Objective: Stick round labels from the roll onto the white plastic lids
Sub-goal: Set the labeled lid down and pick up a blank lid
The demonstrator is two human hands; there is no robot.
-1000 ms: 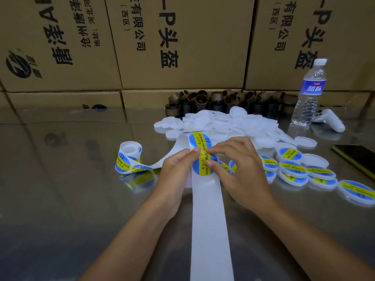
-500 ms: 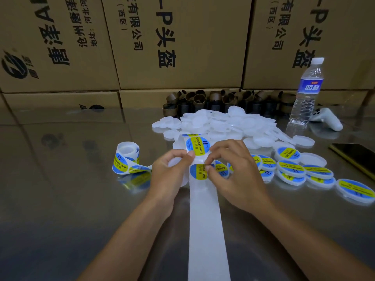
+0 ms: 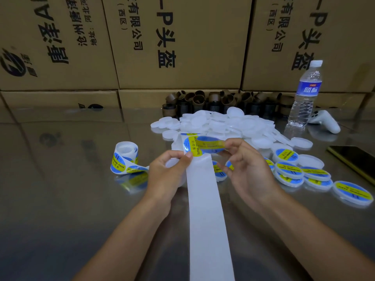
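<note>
The right hand is pinching a label, peeling it off the liner just near of the lids. The left hand is pinching the liner, seemingly over a lid. Peeling low and slowly should be helping the label lie flat for centring.

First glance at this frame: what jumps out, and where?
At centre, the right hand pinches a blurred round blue-and-yellow label just above the long white backing strip, which the left hand holds. Behind them lies a heap of plain white plastic lids; already labelled lids sit to the right.
</note>
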